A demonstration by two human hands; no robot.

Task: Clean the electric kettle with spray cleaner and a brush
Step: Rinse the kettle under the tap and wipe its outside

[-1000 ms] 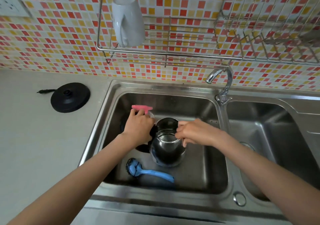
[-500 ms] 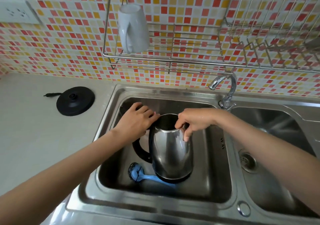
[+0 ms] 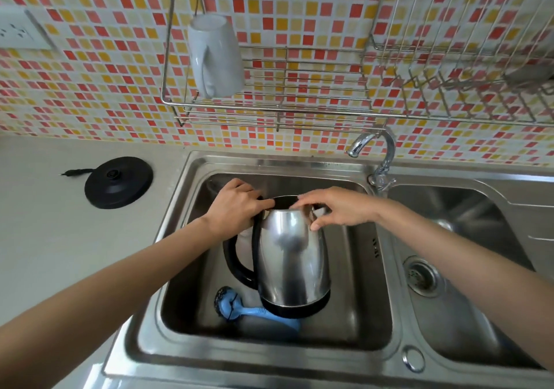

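A stainless steel electric kettle (image 3: 292,259) with a black handle and black base is held upright in the left basin of the sink (image 3: 299,164), its lid open. My left hand (image 3: 236,207) grips the top of the kettle's handle. At the rim near the spout, my right hand (image 3: 335,207) holds on with curled fingers. A blue-handled brush (image 3: 254,310) with a dark head lies on the basin floor, partly under the kettle. The spray bottle is hidden behind my left hand and the kettle.
The kettle's black power base (image 3: 118,182) with its cord sits on the grey counter to the left. A chrome tap (image 3: 377,152) stands between the basins. A white mug (image 3: 215,56) hangs in the wire rack (image 3: 299,110) above. The right basin has a drain (image 3: 422,274).
The kettle has risen from the basin floor and now sits higher, with its side facing me. The pink spray trigger seen a second ago is out of sight.
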